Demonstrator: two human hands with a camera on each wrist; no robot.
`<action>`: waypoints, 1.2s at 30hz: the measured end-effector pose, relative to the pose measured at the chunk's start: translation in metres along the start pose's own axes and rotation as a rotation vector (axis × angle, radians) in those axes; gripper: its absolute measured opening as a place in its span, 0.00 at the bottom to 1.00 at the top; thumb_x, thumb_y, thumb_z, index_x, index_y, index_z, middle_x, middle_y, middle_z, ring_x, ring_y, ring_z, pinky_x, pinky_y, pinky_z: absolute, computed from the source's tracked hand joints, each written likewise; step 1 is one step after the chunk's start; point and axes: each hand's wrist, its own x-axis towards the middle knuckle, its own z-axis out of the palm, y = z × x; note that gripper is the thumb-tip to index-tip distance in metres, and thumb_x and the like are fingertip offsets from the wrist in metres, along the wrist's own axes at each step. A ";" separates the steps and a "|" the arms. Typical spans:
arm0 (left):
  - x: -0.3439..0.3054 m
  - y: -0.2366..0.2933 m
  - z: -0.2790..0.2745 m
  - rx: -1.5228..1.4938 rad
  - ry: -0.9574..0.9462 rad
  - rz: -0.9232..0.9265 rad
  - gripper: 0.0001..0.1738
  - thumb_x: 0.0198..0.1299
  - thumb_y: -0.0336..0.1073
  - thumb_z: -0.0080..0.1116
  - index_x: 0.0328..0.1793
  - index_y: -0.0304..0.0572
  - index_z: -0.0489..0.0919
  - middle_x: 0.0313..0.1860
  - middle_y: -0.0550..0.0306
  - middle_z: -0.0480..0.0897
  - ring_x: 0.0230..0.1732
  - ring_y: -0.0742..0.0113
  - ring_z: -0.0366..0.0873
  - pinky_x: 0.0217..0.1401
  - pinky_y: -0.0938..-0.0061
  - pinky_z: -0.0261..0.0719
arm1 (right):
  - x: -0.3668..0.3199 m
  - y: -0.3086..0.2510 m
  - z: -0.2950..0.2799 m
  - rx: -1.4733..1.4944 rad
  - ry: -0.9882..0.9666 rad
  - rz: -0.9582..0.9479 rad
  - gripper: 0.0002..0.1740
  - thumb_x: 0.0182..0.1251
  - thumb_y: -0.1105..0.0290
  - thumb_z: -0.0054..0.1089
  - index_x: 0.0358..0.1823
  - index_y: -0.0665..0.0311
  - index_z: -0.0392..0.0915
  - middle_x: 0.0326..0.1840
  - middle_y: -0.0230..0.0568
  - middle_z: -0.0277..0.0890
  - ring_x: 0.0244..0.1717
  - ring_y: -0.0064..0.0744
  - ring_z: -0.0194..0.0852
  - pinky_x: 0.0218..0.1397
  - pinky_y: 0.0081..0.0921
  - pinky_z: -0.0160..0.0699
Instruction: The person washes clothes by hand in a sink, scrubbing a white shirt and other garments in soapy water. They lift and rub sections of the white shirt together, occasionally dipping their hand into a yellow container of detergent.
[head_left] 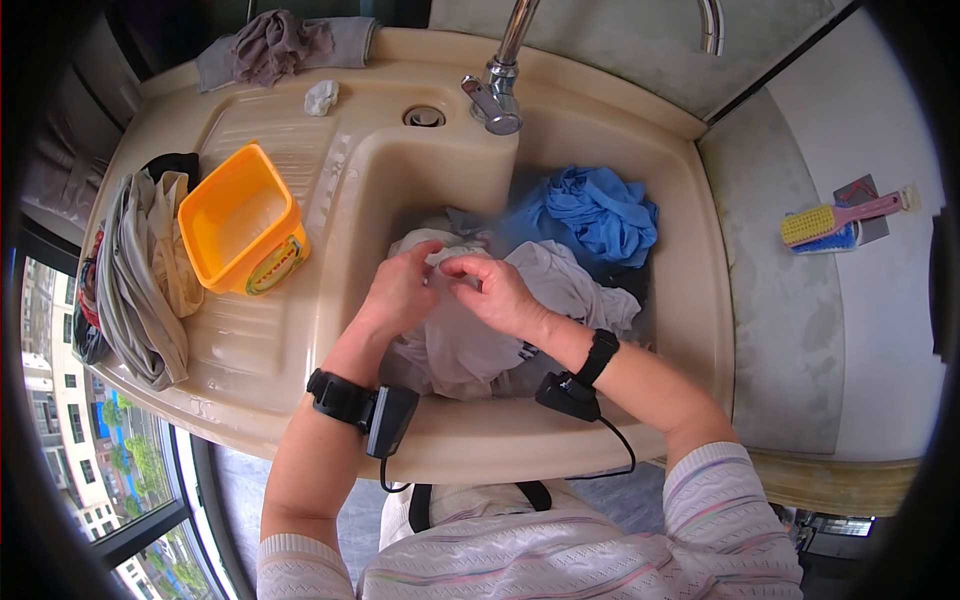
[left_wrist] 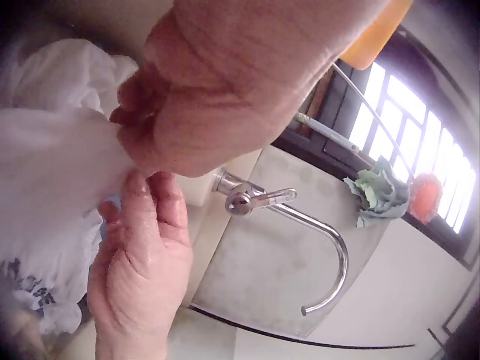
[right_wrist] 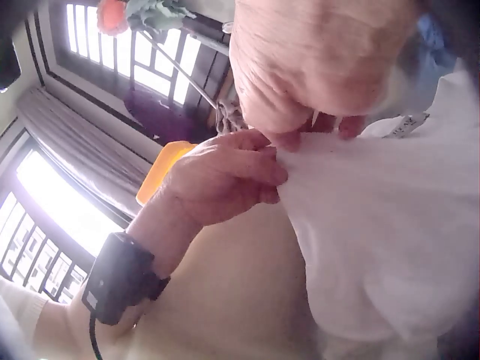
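Observation:
A white cloth is held up by its edge between the two hands over the right basin. My left hand pinches this edge with thumb and fingers, as the right wrist view also shows on the cloth. Close beside it, my right hand pinches the same edge; in the left wrist view the right hand's thumb and fingertips meet the cloth. The two hands' fingertips nearly touch. The lower part of the cloth hangs into the basin, next to another pale cloth.
A blue cloth lies at the basin's back right, under the faucet. On the left drainboard stand an orange tub and a pile of garments. Grey cloths lie on the back rim. A yellow brush is at the right.

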 end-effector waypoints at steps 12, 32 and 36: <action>0.001 0.001 0.000 -0.003 0.077 0.046 0.15 0.48 0.27 0.50 0.44 0.36 0.76 0.21 0.55 0.75 0.24 0.71 0.72 0.30 0.76 0.70 | -0.018 0.031 -0.025 -0.529 -0.203 -0.134 0.13 0.55 0.68 0.52 0.43 0.55 0.76 0.41 0.34 0.76 0.48 0.39 0.69 0.47 0.37 0.62; -0.001 0.014 -0.004 -0.204 0.161 0.014 0.09 0.54 0.23 0.45 0.39 0.37 0.75 0.25 0.67 0.73 0.29 0.80 0.65 0.34 0.84 0.65 | 0.012 0.108 -0.142 -0.174 -0.389 0.698 0.23 0.49 0.59 0.62 0.49 0.56 0.75 0.35 0.35 0.76 0.37 0.25 0.75 0.31 0.24 0.74; 0.001 0.009 0.000 -0.222 0.194 0.045 0.10 0.54 0.23 0.45 0.40 0.35 0.75 0.28 0.66 0.75 0.32 0.80 0.67 0.37 0.85 0.66 | 0.012 0.138 -0.127 -0.392 -0.311 0.514 0.21 0.47 0.62 0.62 0.45 0.59 0.76 0.31 0.37 0.77 0.34 0.24 0.75 0.28 0.24 0.73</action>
